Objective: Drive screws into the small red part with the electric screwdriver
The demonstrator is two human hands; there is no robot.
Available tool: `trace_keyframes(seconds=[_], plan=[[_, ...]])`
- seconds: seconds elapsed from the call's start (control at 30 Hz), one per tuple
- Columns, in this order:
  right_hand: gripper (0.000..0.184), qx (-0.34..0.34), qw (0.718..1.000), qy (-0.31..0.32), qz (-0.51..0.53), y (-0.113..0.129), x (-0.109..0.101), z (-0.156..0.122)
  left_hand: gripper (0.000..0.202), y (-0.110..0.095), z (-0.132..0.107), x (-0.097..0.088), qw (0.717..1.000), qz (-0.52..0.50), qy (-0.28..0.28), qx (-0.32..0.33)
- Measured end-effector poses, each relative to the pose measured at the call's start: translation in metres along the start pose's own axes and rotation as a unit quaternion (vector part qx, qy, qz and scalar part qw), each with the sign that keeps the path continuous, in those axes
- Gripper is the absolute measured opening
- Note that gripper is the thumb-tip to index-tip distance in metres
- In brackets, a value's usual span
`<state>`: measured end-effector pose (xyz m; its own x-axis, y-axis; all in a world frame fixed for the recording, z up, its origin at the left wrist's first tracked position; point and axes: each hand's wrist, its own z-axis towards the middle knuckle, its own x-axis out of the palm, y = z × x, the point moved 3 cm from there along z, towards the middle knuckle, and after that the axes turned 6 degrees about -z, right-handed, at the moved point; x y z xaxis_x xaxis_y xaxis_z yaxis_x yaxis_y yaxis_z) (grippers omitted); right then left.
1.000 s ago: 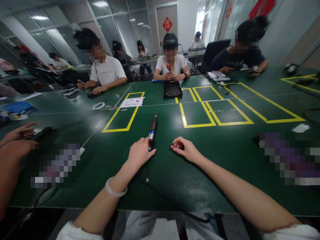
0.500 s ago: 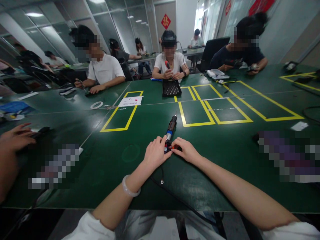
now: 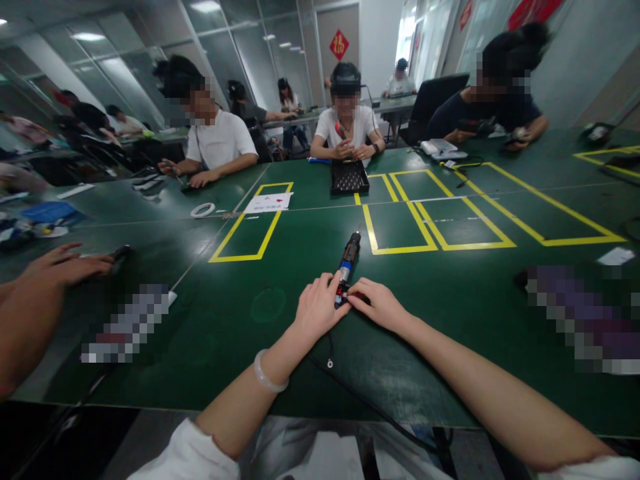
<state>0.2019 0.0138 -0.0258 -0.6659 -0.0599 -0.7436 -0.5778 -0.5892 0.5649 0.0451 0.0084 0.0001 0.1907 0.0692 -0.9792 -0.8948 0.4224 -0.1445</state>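
A black pen-shaped electric tool [image 3: 348,261] with a blue band lies on the green table [image 3: 280,347], its tip pointing away from me. My left hand [image 3: 316,310] grips its near end with curled fingers. My right hand [image 3: 379,304] meets that same end from the right, pinching a small red-and-black piece [image 3: 345,293] against it. A black cord [image 3: 350,393] runs from the tool back toward me and off the table's front edge.
Yellow tape rectangles [image 3: 397,227] mark the table beyond the tool. A black tray [image 3: 349,177], a white paper [image 3: 268,203] and a white ring [image 3: 203,211] lie farther back. Several people sit around the table. Another person's hand [image 3: 65,267] rests at the left.
My left hand slid the tool rightward toward my right hand. The two hands, apart a second ago, now meet at the tool's near end with the small red piece.
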Motion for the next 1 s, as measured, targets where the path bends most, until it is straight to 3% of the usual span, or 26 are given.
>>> trace_keyframes(seconds=[0.37,0.57,0.77,1.0], plan=[[0.013,-0.014,0.998,0.012,0.061,0.001,0.0,0.0,0.064,0.001,0.0,0.002,1.0,0.008,-0.009,-0.005],[0.019,-0.01,0.993,0.013,0.115,-0.002,-0.002,0.001,0.063,0.016,-0.01,-0.006,1.0,0.017,-0.002,0.004],[0.015,0.001,0.994,0.018,0.107,-0.006,-0.001,0.0,0.059,0.062,-0.047,-0.02,0.998,0.04,0.004,-0.04],[0.013,-0.003,0.996,0.036,0.076,-0.004,0.0,0.001,0.063,0.145,-0.091,-0.039,0.981,0.122,0.018,-0.149]])
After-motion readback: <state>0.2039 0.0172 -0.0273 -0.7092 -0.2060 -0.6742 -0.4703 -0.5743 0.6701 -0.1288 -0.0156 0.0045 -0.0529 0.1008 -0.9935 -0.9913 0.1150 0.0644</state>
